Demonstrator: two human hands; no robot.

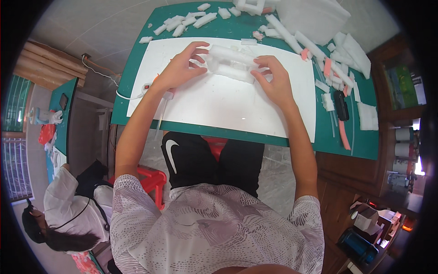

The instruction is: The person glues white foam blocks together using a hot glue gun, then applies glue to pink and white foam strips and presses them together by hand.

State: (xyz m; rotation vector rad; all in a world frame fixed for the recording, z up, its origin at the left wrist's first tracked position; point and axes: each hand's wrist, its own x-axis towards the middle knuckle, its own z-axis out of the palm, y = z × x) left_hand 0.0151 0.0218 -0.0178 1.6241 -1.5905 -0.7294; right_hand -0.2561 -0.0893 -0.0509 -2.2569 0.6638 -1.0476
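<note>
Over a white sheet [205, 107] on the green table, my two hands are at opposite ends of a small open frame of white foam bars [233, 72]. My left hand [185, 67] curls its fingers and thumb around the left end. At the right end, my right hand [275, 81] pinches the frame with thumb and fingertips. Beneath my left forearm lies a device with a red switch [146, 86] and a white cable, mostly hidden by the arm. A translucent rod [162, 111] sticks out beside it toward the table's front edge.
Foam offcuts [180, 23] lie along the back of the green table [132, 98]. Foam bars [315, 44], pink strips [343, 134] and a black oblong tool [340, 105] cover the right side. A large white foam block [310, 20] stands behind. Another person [75, 205] sits at left near a red stool [153, 182].
</note>
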